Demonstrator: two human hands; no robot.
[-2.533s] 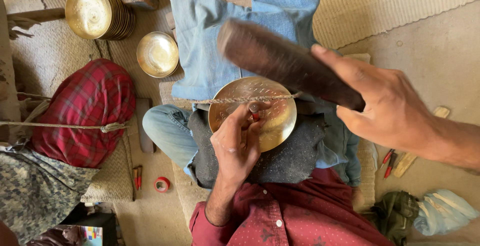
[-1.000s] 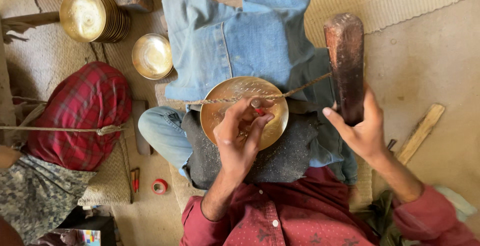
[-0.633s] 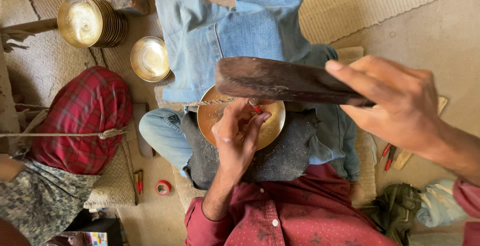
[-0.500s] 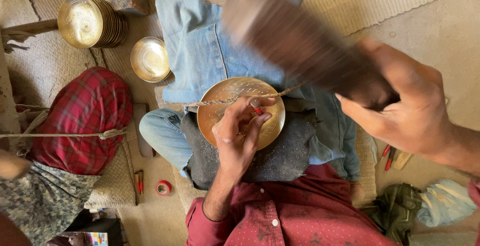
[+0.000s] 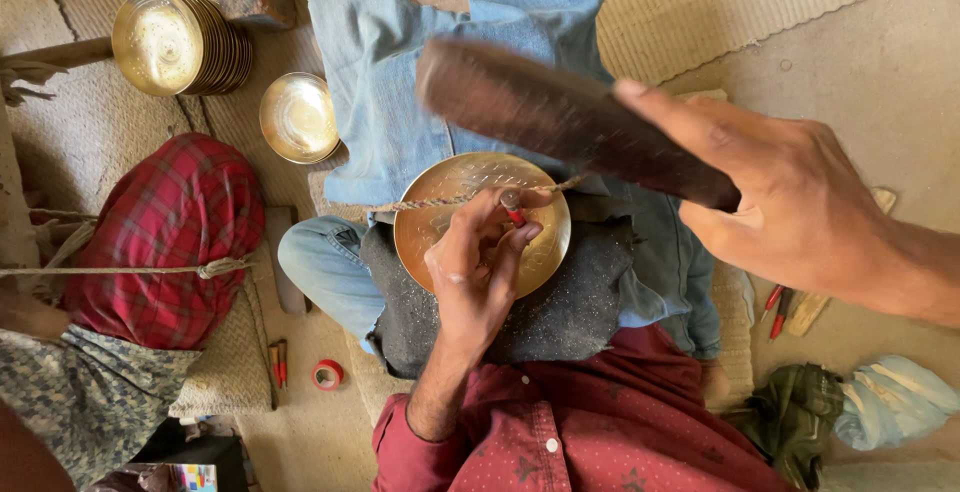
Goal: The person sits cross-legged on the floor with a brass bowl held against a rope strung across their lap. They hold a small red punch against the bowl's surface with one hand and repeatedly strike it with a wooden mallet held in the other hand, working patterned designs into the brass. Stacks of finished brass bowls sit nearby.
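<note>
The left hand (image 5: 478, 267) rests on a brass plate (image 5: 545, 252) lying on a dark pad (image 5: 570, 317) over the lap, its grip pinched round a red-tipped punch (image 5: 512, 208) set upright on the plate; a twisted cord (image 5: 430, 202) crosses the plate's upper rim; the right hand (image 5: 790, 207) is raised above, its grip clenched on a dark wooden mallet (image 5: 560, 117), blurred, slanting over the plate; a lone bowl (image 5: 298, 117) and a stack of bowls (image 5: 180, 40) sit well apart at upper left; a red tape roll (image 5: 326, 375) lies on the floor.
</note>
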